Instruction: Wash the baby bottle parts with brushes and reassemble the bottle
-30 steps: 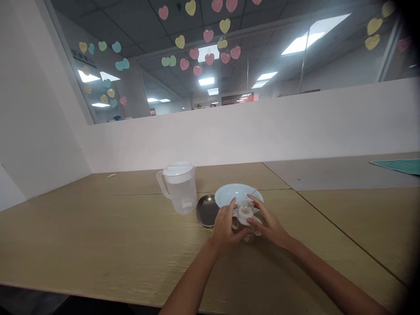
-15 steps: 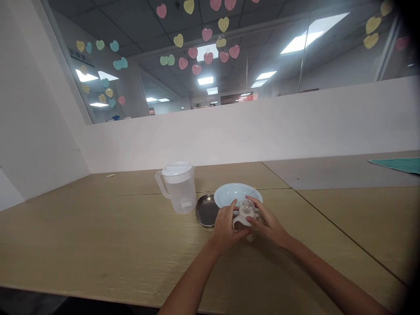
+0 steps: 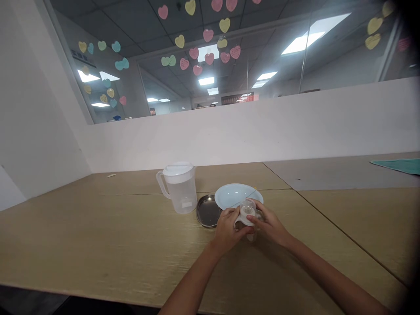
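Note:
Between my hands is a baby bottle (image 3: 246, 216) with a clear domed cap, a white collar and side handles. It is upright over the table, in front of the bowl. My left hand (image 3: 227, 228) wraps around its left side near the handle, thumb across the lower front. My right hand (image 3: 267, 222) grips the collar and cap from the right, its thumb on the collar's front. Fingers hide much of the bottle's body. Just behind is a pale blue bowl (image 3: 234, 192), with a thin stick-like thing leaning in it.
A dark metal tray (image 3: 207, 212) lies left of the bowl, and a clear plastic pitcher (image 3: 182, 192) with a white lid stands beyond it. A teal cloth (image 3: 398, 165) is at the far right. The white wall (image 3: 197, 140) bounds the table (image 3: 98, 245) behind.
My left fingers have shifted lower and closer around the bottle's side. My right hand keeps its grip on the collar and cap, nearly unmoved.

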Available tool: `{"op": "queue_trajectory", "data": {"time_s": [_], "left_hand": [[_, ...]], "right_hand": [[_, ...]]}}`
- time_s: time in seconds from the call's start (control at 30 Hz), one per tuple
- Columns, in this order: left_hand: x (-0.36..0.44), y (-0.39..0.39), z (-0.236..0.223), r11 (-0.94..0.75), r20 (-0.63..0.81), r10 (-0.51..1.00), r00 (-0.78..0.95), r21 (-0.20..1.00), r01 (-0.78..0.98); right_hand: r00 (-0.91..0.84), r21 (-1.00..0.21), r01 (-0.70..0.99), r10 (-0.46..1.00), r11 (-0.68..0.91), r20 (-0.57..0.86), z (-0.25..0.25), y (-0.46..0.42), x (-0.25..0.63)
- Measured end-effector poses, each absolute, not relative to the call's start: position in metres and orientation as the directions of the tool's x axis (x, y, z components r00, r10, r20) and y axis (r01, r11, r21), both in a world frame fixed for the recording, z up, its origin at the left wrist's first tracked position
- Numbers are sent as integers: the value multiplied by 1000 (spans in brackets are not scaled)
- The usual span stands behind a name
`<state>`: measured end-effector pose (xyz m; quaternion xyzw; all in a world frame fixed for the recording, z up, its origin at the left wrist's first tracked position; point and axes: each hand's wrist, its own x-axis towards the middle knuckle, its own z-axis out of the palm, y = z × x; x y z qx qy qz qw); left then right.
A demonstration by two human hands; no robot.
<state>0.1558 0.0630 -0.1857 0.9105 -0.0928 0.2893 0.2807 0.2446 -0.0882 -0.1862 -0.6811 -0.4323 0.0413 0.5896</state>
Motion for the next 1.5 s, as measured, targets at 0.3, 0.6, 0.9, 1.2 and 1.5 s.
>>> {"op": "queue_trajectory", "data": {"time_s": [0.3, 0.6, 0.9, 1.2, 1.5], "left_hand": [[154, 62, -184, -816, 575, -16, 818, 465, -343], [157, 63, -187, -813, 588, -18, 808, 462, -354], [157, 63, -186, -771, 563, 21, 826, 536, -345], [158, 64, -188, -788, 565, -3, 825, 506, -350], [158, 66, -191, -841, 604, -64, 794, 396, -368]], "right_hand": [[630, -853, 516, 638, 83, 443, -187, -87, 247], [638, -865, 494, 639, 88, 430, -184, -86, 245], [675, -854, 514, 575, 84, 463, -193, -85, 247], [776, -793, 523, 210, 312, 594, -189, -86, 256], [810, -810, 585, 30, 47, 586, -193, -87, 272]]}}
